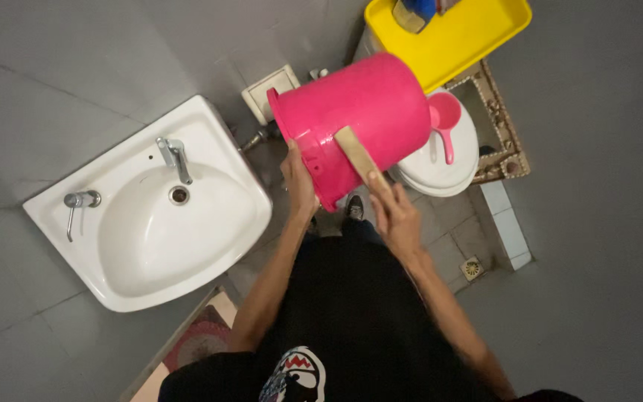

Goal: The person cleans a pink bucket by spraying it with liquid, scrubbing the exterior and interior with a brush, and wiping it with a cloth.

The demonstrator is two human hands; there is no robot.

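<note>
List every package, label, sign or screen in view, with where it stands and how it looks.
None show clearly.
Blue and tan item: in the yellow tray at the top edge, cut off; may be a package, cannot tell.
White square wall plate: left of the pink bucket; no print visible.

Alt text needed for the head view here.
Seen from above, a person's left hand grips a tipped pink bucket while the right hand presses a tan scrubbing block against it, between a white sink and a toilet.
</note>
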